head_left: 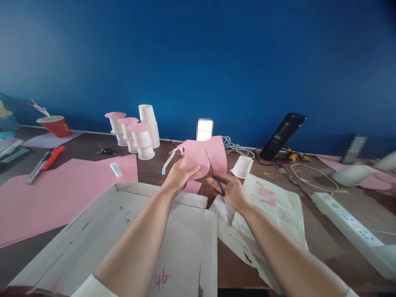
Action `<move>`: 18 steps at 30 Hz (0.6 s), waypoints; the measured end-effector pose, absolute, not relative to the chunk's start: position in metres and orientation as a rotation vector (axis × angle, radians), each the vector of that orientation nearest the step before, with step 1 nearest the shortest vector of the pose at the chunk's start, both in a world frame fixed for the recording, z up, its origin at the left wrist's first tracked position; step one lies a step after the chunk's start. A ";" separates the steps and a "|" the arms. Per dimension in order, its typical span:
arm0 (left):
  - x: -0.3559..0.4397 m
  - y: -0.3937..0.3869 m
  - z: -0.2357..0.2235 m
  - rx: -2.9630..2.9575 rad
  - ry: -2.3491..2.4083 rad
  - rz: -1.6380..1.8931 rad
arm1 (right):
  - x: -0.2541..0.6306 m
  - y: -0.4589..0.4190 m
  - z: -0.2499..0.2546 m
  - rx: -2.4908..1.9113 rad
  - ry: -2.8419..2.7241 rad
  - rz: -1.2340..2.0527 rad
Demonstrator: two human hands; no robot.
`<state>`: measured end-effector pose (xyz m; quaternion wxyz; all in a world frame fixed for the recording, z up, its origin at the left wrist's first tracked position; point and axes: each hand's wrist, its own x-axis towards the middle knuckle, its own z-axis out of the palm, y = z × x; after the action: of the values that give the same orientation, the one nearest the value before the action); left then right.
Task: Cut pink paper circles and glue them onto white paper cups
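Note:
A piece of pink paper (198,154) is held up by my left hand (179,175), thumb on its near face. My right hand (230,187) grips a pair of dark-handled scissors (220,183). The scissors' blades point up and away, lying against the pink paper right of my left thumb. Below the hands sits a white box lid (123,239) with a handwritten number on it. An upturned white paper cup (242,166) stands just beyond my right hand. Printed sheets (278,206) with pink scraps lie under my right forearm.
Left are large pink sheets (77,181), a box cutter (40,165), stacked white cups with pink discs (141,140) and a red cup (55,126). Behind, a lit screen (204,128) leans near the blue wall. Right are a black tumbler (281,138) and a power strip (349,227).

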<state>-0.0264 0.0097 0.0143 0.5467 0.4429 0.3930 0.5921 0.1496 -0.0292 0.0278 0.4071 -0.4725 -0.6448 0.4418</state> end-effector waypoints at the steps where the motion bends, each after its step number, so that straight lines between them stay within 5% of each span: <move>1: -0.027 0.010 0.014 1.049 0.933 1.407 | 0.149 -0.030 0.029 -1.203 -1.618 1.116; 18: -0.031 0.008 0.018 1.161 0.974 1.390 | 0.148 -0.030 0.031 -1.240 -1.585 1.126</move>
<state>-0.0310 0.0078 0.0177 0.5162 0.4836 0.4058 0.5789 0.1483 -0.0300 0.0307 0.4056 -0.4914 -0.6283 0.4463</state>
